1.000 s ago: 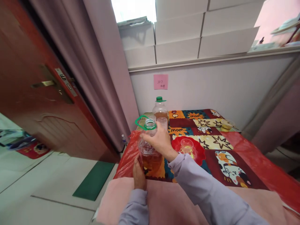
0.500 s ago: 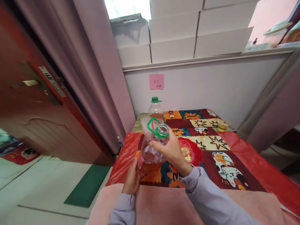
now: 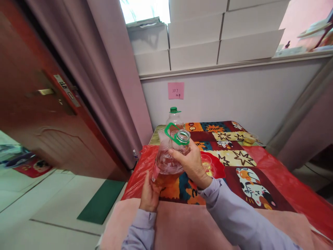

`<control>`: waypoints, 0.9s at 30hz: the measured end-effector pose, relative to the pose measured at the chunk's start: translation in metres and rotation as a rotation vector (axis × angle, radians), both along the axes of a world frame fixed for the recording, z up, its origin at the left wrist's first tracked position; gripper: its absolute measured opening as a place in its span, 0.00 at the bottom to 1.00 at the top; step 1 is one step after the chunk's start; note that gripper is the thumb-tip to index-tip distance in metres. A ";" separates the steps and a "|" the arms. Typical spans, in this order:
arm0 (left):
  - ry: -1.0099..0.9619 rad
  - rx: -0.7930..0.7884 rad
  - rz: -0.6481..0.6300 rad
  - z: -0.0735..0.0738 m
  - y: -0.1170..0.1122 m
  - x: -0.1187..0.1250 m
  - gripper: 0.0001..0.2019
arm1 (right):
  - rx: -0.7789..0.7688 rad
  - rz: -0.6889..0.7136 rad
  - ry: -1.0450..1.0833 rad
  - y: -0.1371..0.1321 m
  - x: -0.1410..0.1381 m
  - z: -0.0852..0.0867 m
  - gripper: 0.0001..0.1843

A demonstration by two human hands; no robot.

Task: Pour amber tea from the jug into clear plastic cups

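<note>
A clear plastic jug is held tilted above the table, its uncapped mouth toward the upper right. A green carrying handle rings its neck. My right hand is wrapped round the jug just below the neck, thumb across the front. My left hand cups the jug's lower left side, its fingers partly hidden. By the left fingertips a small pink patch shows; whether it is a label I cannot tell. Behind stands another jug with a green cap. Ribbed clear plastic sits between the two.
A red scalloped plate with a clear dish in it lies right of the jug. A clear bowl of yellow liquid stands at the back right. A patterned cloth and red plastic sheet cover the table. A small bottle stands left.
The jug has been raised slightly and shifted a little right in view, with both hands moving along. The right hand keeps its grip.
</note>
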State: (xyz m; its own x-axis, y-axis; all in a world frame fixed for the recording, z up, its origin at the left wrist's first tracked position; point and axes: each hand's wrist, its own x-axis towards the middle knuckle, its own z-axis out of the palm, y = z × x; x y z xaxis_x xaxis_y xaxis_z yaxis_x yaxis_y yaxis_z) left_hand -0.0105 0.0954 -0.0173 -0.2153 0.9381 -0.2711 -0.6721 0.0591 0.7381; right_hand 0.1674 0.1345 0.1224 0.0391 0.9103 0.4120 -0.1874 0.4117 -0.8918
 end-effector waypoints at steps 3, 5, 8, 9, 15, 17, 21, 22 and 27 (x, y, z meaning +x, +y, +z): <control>-0.080 0.057 0.084 0.022 0.000 0.009 0.30 | 0.043 -0.019 0.032 -0.001 0.001 0.022 0.24; -0.108 0.137 0.052 0.035 0.000 0.017 0.34 | 0.049 -0.033 0.079 0.000 0.000 0.032 0.25; -0.132 0.125 -0.052 0.045 0.000 0.023 0.46 | 0.033 -0.047 0.184 0.001 -0.004 0.033 0.27; -0.133 0.108 -0.072 0.044 0.001 0.022 0.49 | 0.029 -0.048 0.211 0.001 -0.005 0.030 0.28; -0.167 0.122 -0.076 0.019 0.011 -0.005 0.44 | 0.010 -0.027 0.223 -0.004 -0.002 0.000 0.33; -0.222 0.195 -0.065 0.012 0.017 -0.018 0.38 | -0.011 -0.022 0.247 -0.004 -0.001 -0.011 0.33; -0.333 0.321 -0.044 -0.004 0.027 -0.042 0.34 | -0.041 0.003 0.277 -0.002 -0.004 -0.035 0.31; -0.337 0.325 -0.033 -0.008 0.028 -0.047 0.34 | -0.043 0.007 0.268 -0.001 -0.005 -0.042 0.31; -0.313 0.292 0.018 -0.032 0.026 -0.065 0.33 | -0.064 -0.024 0.135 0.005 0.000 -0.072 0.31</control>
State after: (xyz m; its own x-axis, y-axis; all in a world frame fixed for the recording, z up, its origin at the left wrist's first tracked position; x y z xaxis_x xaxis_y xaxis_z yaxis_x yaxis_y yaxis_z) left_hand -0.0756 0.1214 -0.0491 -0.1820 0.9821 -0.0496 -0.8654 -0.1360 0.4822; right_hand 0.1671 0.1397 0.0503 0.1126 0.9326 0.3429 -0.2976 0.3609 -0.8839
